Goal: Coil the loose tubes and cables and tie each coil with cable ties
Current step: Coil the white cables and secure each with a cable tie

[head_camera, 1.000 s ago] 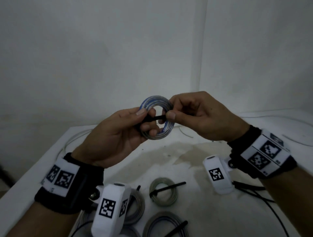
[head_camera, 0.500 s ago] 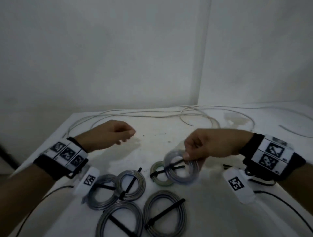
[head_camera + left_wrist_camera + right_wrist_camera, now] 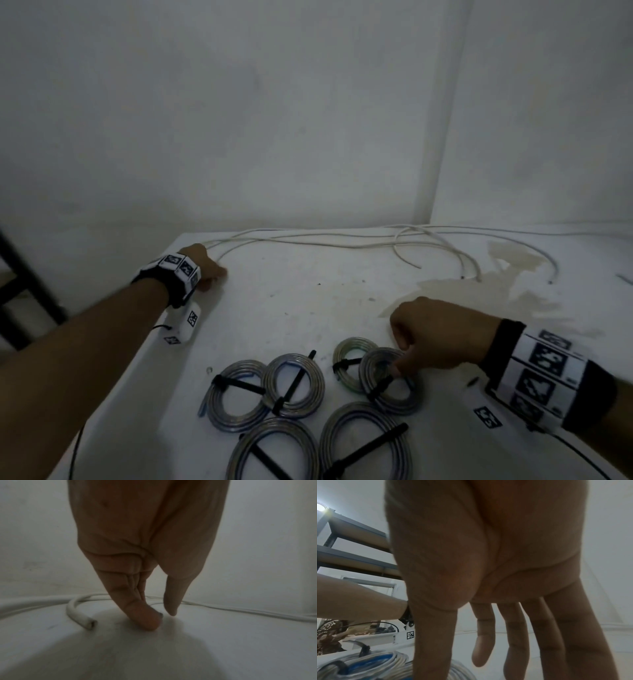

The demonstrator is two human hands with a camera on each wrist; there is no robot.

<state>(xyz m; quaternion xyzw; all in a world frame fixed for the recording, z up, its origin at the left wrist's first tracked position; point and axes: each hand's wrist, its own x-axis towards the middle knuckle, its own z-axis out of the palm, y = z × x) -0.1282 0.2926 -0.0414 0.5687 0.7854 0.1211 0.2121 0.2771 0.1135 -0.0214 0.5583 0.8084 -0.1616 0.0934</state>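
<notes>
Several tied coils with black cable ties lie at the table's front. The smallest grey-blue coil (image 3: 390, 380) (image 3: 373, 661) leans on a greenish coil (image 3: 352, 363). My right hand (image 3: 411, 356) (image 3: 458, 662) hovers over it with straight fingers, and only the thumb touches its rim. Loose white tubes (image 3: 342, 240) run along the table's back edge. My left hand (image 3: 215, 274) (image 3: 163, 616) is at the far left corner with its fingers pointing down and a fingertip on the table. It holds nothing. A cut tube end (image 3: 80, 618) lies just beside it.
Larger tied coils (image 3: 294, 383) (image 3: 366, 442) crowd the front middle. A brownish stain (image 3: 479, 291) marks the white table (image 3: 308, 308) at the right. The table's left edge runs close by my left hand. A dark shelf frame (image 3: 20, 274) stands beyond it. Walls close off the back.
The small coil, held up in both hands a second ago, now lies on the table and my right fingers have let go. My left hand has moved out to the far left corner.
</notes>
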